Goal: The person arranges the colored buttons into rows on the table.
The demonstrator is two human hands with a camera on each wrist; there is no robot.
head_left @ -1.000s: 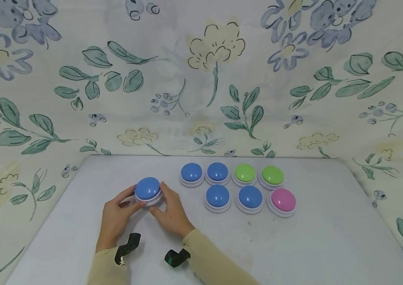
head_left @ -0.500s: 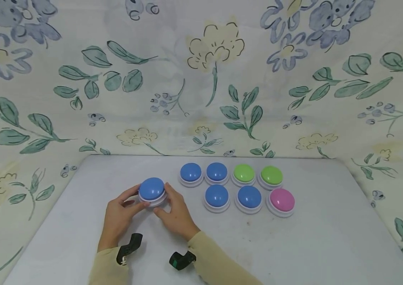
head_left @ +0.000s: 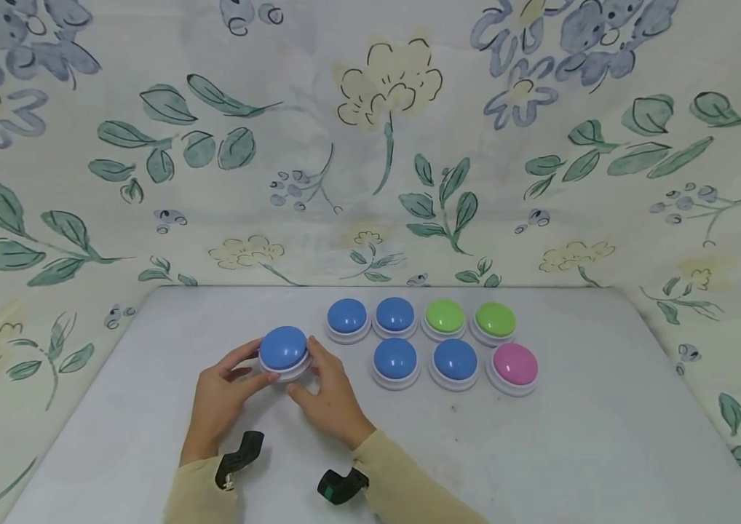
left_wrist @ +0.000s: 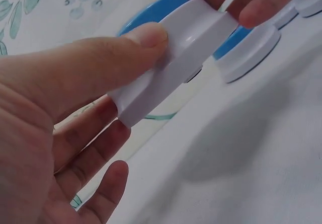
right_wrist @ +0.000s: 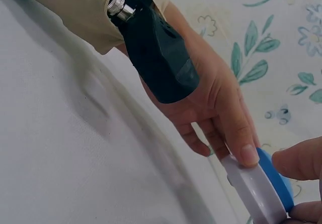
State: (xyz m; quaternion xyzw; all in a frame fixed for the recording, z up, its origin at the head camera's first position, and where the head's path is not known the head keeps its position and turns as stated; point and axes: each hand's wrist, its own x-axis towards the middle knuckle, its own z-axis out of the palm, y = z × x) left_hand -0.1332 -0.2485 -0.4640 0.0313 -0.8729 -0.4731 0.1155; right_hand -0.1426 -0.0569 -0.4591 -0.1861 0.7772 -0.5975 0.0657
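A blue domed push button (head_left: 283, 349) with a white round base is held between both hands, above the white table in the left wrist view. My left hand (head_left: 221, 400) grips it from the left, its thumb (left_wrist: 146, 38) pressed on the white base and other fingers beneath. From the right, my right hand (head_left: 331, 397) holds the button's edge, index finger along the far side and thumb near the front of the base. In the right wrist view the right hand's fingertips (right_wrist: 298, 159) reach in at the right edge, beside the blue dome.
To the right stand several similar buttons in two rows: blue ones (head_left: 395, 358), green ones (head_left: 445, 316) and a pink one (head_left: 516, 364). A flowered cloth (head_left: 370, 160) rises behind the white table (head_left: 573, 437). Each wrist carries a black camera mount (head_left: 239, 458).
Both hands have shifted slightly to the right together with the blue button. The other buttons stay in their places on the table.
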